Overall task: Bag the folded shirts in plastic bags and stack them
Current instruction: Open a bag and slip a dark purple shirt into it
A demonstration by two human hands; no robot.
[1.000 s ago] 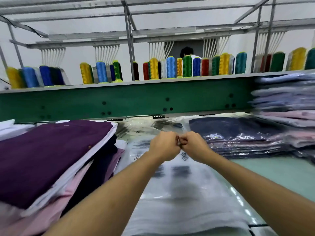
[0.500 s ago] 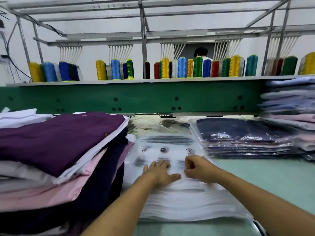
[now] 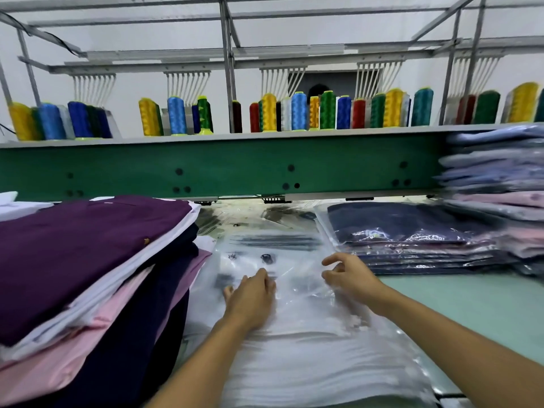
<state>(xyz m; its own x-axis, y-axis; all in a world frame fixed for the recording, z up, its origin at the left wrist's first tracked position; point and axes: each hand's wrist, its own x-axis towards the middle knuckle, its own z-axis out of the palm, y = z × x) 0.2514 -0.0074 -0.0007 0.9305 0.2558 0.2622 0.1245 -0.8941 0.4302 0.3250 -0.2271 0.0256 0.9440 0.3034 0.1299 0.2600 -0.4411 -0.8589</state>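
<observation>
**Hands spreading apart as one bag is coming off the pile**

Since half a second ago the hands, then nearly touching, are drawing apart. The right hand (image 3: pixel 350 275) is moving off to the right, and a wrinkle of clear film is rising between the two.

The left hand (image 3: pixel 250 295) is lying palm down on the pile of empty bags (image 3: pixel 294 366), fingers stretched out flat and gripping nothing. It is probably weighing the slippery lower sheets down so that only one lifts. The right hand's fingers are curling toward the thumb and appear to be pinching the edge of the top bag (image 3: pixel 306 293). Blur is softening the fingertips, so the pinch is a judgement from the lifted film.

No shirt is going into a bag yet. The folded shirts (image 3: pixel 88 260) are waiting unbagged in a tall heap just left of the bag pile, purple on top with white, pink and navy layers beneath, close enough for the left hand to reach. Finished work is sitting on the other side: a low stack of bagged shirts (image 3: pixel 412 240) with a navy one uppermost, and a taller bagged stack (image 3: pixel 500 187) at the far right. Both are resting on the pale green table (image 3: pixel 471 307). So the work seems to be running left to right.

Behind everything, thread cones (image 3: pixel 297 110) are lining a shelf above a green beam (image 3: pixel 235 169).
</observation>
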